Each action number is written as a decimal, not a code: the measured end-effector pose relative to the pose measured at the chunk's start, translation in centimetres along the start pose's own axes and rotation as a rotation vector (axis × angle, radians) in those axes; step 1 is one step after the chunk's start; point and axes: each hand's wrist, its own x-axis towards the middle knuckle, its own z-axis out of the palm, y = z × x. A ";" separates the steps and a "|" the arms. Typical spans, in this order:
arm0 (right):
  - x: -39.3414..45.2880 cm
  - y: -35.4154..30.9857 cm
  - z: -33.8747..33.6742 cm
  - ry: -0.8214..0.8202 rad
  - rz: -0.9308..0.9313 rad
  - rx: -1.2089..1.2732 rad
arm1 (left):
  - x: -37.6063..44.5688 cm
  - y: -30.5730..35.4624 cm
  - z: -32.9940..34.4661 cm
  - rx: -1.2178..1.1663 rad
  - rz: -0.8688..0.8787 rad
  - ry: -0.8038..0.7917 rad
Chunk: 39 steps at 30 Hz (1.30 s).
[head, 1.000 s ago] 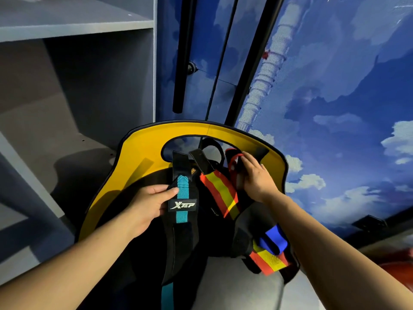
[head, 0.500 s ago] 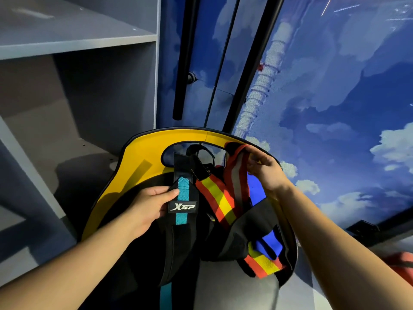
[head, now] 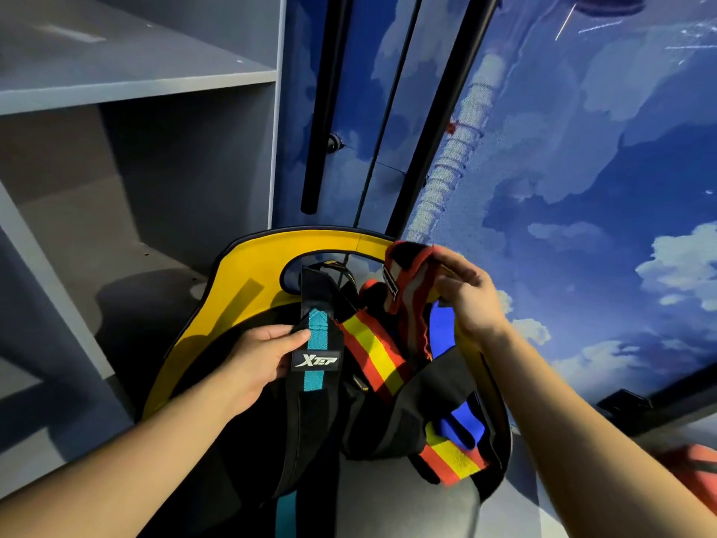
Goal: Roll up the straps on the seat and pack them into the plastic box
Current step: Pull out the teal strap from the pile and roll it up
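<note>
Several straps hang over the back of a yellow and black seat [head: 232, 289]. My left hand [head: 256, 359] pinches a black strap with a teal stripe and a white logo patch [head: 316, 355] against the seat back. My right hand [head: 461, 293] grips the end of a red, black and grey strap [head: 407, 281] and holds it lifted above the seat's top edge. A red and yellow striped strap [head: 372, 359] lies between them, and another end with blue, yellow and red [head: 454, 456] hangs lower right. No plastic box is in view.
Grey shelving [head: 128, 83] stands at the left, close to the seat. Black vertical bars [head: 326, 102] run behind the seat against a blue wall with painted clouds [head: 582, 188]. An orange object [head: 694, 471] shows at the lower right edge.
My right hand has pulled the red and black strap up and to the right, off the seat back. My left hand has kept its hold on the teal-striped strap.
</note>
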 end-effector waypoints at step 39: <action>2.0 7.3 5.9 -0.075 0.267 -0.901 | 1.5 -0.4 -0.2 0.016 -0.006 0.022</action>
